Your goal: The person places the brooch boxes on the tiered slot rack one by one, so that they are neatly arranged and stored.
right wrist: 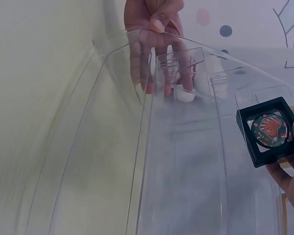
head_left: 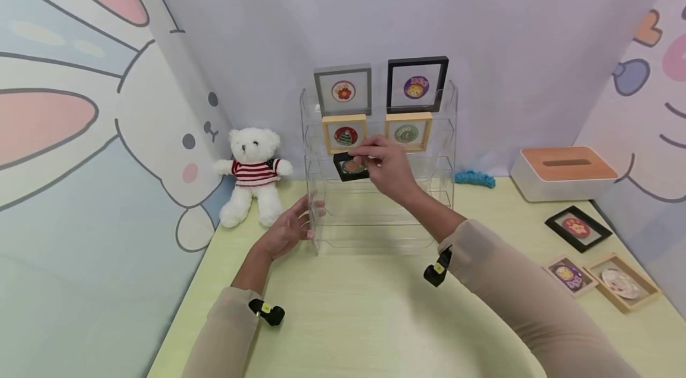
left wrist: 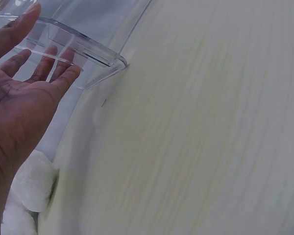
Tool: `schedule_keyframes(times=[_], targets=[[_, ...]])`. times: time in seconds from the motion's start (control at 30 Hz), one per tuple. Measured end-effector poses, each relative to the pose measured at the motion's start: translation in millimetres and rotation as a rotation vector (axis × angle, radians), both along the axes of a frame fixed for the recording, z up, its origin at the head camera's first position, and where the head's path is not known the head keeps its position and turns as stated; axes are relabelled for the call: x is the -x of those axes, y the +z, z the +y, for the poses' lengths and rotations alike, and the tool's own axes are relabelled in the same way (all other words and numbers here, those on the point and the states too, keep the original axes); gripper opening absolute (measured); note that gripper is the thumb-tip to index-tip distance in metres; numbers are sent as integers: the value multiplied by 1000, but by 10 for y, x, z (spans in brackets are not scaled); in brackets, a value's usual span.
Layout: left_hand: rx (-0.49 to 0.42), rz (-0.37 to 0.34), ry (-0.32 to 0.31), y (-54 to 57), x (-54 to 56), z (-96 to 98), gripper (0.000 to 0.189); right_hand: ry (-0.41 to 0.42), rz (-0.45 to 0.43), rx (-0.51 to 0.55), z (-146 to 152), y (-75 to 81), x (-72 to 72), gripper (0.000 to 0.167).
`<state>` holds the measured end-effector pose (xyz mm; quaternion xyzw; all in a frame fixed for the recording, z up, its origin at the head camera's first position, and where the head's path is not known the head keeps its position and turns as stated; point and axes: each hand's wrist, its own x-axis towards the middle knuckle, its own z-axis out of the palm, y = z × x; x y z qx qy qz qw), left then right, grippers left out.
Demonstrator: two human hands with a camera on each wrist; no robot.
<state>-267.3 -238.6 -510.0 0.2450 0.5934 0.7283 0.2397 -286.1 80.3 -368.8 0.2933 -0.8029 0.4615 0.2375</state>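
My right hand (head_left: pixel 390 171) pinches a small black display frame (right wrist: pixel 270 130) by one side, thumb on top and fingers below. A round dark badge with an orange motif sits inside it. The frame is tilted in front of a clear acrylic tiered rack (head_left: pixel 370 224), below the two wood-coloured frames. At the rack's left side is my left hand (head_left: pixel 288 230), its fingers extended along the clear side panel (right wrist: pixel 115 73). In the left wrist view the thumb stands apart from those fingers (left wrist: pixel 66 76), near the rack's edge.
On the rack stand a grey frame (head_left: pixel 343 68), a larger black frame (head_left: pixel 390 83) and wooden frames (head_left: pixel 408 116). A white teddy bear (head_left: pixel 254 172) sits left. To the right are blue cord (head_left: pixel 474 178), a tissue box (head_left: pixel 568 172), and frames (head_left: pixel 589 241) lying on the table.
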Motion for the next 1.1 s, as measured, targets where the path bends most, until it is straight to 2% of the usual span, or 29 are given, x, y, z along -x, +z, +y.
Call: schedule_keyframes(times=[0.13, 0.37, 0.53, 0.7, 0.83, 1.1], targets=[[-12, 4, -9, 0, 2, -8, 100, 12, 23, -15, -75, -64, -7, 23], [-2, 56, -25, -32, 12, -16, 92, 13, -7, -40, -119, -151, -55, 20], [6, 66, -25, -48, 20, -21, 95, -31, 58, -137, -121, -159, -82, 18], [11, 54, -16, -31, 17, -9, 96, -71, 72, -202, -121, -153, -109, 20], [20, 36, -4, -8, 14, 9, 93, -60, 29, -202, -111, -142, -116, 21], [34, -4, 34, 13, -3, 32, 106, -29, 1, -257, -51, -109, -125, 25]])
